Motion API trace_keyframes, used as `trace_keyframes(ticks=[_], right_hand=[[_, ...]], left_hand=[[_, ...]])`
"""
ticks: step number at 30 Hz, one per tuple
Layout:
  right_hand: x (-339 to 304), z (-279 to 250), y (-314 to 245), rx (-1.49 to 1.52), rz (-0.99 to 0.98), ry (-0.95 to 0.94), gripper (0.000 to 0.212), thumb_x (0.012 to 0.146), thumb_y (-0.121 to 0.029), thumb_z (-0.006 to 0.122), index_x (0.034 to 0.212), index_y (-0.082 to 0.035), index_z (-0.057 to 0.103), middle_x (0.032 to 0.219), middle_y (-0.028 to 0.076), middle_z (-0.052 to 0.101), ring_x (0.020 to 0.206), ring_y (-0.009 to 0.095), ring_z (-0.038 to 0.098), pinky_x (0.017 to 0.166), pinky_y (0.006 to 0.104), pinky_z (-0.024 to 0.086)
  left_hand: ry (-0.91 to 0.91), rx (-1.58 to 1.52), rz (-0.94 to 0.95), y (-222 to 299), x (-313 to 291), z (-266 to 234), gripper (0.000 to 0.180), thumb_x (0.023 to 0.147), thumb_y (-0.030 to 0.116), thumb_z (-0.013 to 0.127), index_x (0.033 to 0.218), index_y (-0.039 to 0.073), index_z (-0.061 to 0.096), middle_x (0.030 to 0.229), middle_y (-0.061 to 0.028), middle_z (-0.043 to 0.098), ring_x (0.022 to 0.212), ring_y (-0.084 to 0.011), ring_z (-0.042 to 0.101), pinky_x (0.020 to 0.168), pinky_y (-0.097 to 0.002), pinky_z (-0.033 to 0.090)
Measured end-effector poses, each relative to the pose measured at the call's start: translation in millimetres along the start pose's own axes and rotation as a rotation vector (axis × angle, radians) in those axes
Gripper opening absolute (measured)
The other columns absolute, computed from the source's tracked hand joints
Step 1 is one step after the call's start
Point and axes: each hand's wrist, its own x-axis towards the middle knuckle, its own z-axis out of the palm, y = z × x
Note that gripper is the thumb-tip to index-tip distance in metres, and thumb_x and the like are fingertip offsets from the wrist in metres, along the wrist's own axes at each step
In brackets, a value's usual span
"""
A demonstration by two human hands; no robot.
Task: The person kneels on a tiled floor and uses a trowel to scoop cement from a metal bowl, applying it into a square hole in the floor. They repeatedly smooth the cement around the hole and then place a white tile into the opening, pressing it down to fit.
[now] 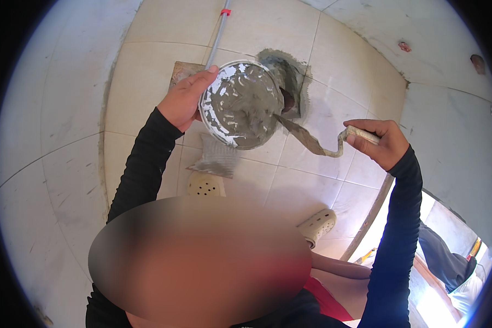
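My left hand (187, 99) grips the left edge of a round shallow pan (242, 147), thumb on the rim. Wet grey mortar (240, 104) is smeared across the pan, with pale bare patches at its left side. In my right hand (384, 144) is a trowel (300, 135), held by its pale handle with fingers closed round it. The trowel's mortar-coated blade points left, its tip at the pan's right edge. Just beyond the pan, a rough opening (291, 101) in the tiled floor is edged with grey mortar. The pan hides part of it.
A grey pipe (218, 39) with a red band runs behind the pan. A brownish square piece (185, 74) and a ridged grey piece (218, 156) lie on the beige tiles. My cream clogs (318, 224) stand nearer. Walls flank both sides; dark clothing (445, 257) shows at lower right.
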Motion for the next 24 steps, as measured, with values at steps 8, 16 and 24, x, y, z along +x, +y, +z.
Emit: trace_keyframes(ticks=[8,16,24], right_hand=[[7.3,-6.2,-3.7,-0.047,0.005,0.042,0.042,0.092,-0.033,0.079,0.117,0.001,0.076,0.092,0.015,0.077,0.079,0.018,0.069,0.080,0.0315,0.056],[5.2,-0.8,-7.6,-0.081,0.026,-0.083,0.041,0.092,-0.037,0.077,0.114,-0.002,0.078,0.098,0.017,0.079,0.079,0.022,0.073,0.077,0.0332,0.058],[6.0,4.3,7.7,0.203,0.118,-0.089,0.042,0.095,-0.035,0.074,0.119,0.000,0.076,0.078,0.005,0.072,0.053,0.008,0.051,0.049,0.0242,0.042]], left_hand=[[-0.035,0.028,-0.036,3.5,-2.3,7.1,0.042,0.107,0.046,0.055,0.117,0.007,0.067,0.085,0.0043,0.070,0.062,-0.0025,0.063,0.047,-0.0211,0.049],[-0.015,0.042,0.006,3.4,-6.2,8.9,0.042,0.107,0.047,0.055,0.119,0.008,0.067,0.084,0.0048,0.069,0.061,-0.0024,0.062,0.048,-0.0203,0.046],[0.009,-0.162,0.090,-5.7,-3.2,10.2,0.043,0.111,0.041,0.047,0.128,0.005,0.062,0.101,-0.0019,0.073,0.078,-0.0076,0.072,0.058,-0.0241,0.060]])
